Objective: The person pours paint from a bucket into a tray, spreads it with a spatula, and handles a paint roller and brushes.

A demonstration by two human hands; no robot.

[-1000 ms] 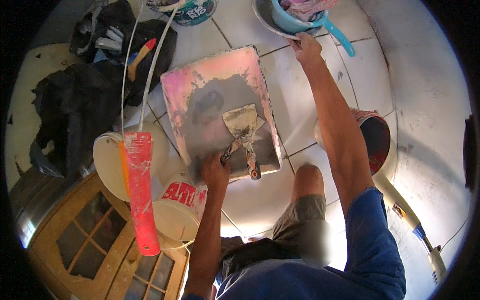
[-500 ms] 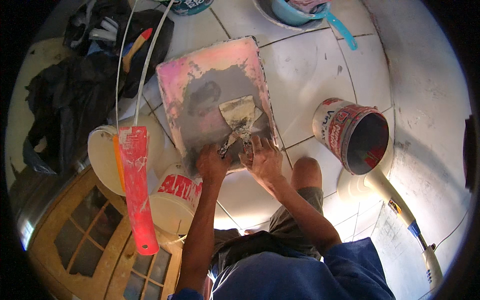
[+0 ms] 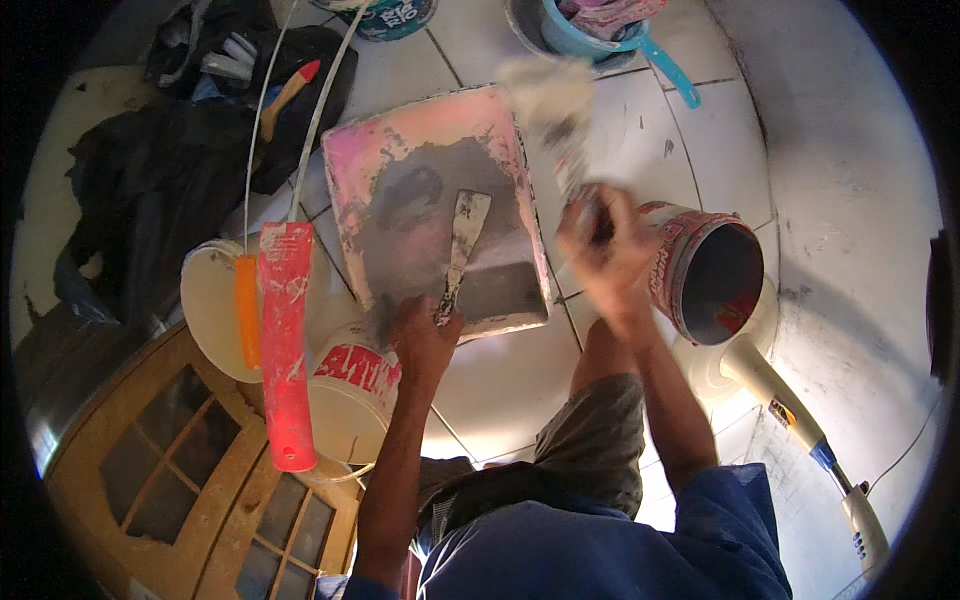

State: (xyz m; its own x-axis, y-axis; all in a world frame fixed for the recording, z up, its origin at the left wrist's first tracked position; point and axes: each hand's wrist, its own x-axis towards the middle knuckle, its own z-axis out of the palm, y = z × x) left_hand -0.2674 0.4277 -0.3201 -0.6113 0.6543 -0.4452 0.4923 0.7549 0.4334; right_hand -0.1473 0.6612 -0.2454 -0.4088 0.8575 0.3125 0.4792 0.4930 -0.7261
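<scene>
My left hand [image 3: 425,335] is closed around the dark, smeared handle of a narrow putty knife [image 3: 466,228]. The knife's blade points away from me over a pinkish tray [image 3: 460,112] coated with grey paste. To the right of the tray, my right hand [image 3: 610,245] is raised and closed on a wide putty knife [image 3: 550,95]. That tool's cream-coloured, flared blade is blurred by motion and hangs past the tray's far right corner. Grey smears cover most of the tray's bottom.
A paint bucket [image 3: 675,262] lies tilted at right, beside a standing fan [image 3: 765,370]. At left are a roller with a red handle [image 3: 288,350], white buckets [image 3: 205,310] and black plastic bags [image 3: 130,190]. A blue dipper [image 3: 668,72] sits at the back.
My right hand has lifted its wide putty knife off the tray, up and to the right. My left hand stays over the tray's near edge, and its narrow putty knife is now fully exposed.
</scene>
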